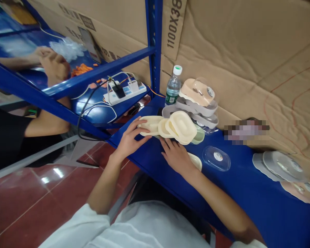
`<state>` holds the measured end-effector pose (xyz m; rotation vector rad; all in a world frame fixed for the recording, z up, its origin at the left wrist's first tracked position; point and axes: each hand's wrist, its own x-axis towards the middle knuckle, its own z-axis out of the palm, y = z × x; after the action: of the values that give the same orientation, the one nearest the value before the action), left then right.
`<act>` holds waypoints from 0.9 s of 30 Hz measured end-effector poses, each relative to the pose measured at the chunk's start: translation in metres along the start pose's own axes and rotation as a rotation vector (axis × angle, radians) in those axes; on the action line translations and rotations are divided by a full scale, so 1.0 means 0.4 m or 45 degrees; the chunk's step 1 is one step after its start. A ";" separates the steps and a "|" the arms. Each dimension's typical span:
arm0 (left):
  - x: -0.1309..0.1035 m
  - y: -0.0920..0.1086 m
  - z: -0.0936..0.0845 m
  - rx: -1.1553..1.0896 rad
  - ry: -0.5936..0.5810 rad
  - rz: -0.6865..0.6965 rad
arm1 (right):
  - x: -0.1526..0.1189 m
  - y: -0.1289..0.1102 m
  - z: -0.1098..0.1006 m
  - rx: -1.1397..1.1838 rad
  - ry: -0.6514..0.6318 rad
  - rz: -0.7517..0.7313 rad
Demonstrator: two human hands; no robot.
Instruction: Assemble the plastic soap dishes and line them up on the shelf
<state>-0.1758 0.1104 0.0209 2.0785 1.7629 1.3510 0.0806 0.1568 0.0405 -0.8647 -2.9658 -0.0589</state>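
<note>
A cream plastic tray (151, 126) lies on the blue shelf in front of me. Smaller cream oval pieces (183, 126) overlap at its right end. My left hand (130, 139) grips the tray's left end, fingers over the top and thumb along the near side. My right hand (178, 156) is spread palm down at the near edge of the pieces, its fingertips partly hidden beside them. Another cream piece (195, 162) is partly covered by my right wrist. A pale green piece (198, 135) shows behind the cream ones.
Stacked grey and peach dishes (196, 93) stand behind, near a water bottle (173, 86). A clear lid (216, 158) lies right; more lidded dishes (284, 167) sit farther right. A blue rack post (154, 48), power strip (126, 93) and another person's hands (53, 62) are left.
</note>
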 end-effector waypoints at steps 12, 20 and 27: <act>0.009 0.011 0.025 -0.102 -0.131 -0.034 | -0.020 0.014 -0.033 0.091 -0.111 -0.078; -0.001 0.007 0.047 -0.135 -0.231 -0.004 | -0.151 -0.001 -0.086 0.262 0.143 -0.170; -0.007 -0.006 0.061 -0.121 -0.383 -0.019 | -0.322 0.054 -0.147 0.736 0.386 0.081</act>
<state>-0.1611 0.1195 0.0033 2.0828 1.5562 1.0300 0.2032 0.1031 0.0917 -0.7765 -2.4567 0.5820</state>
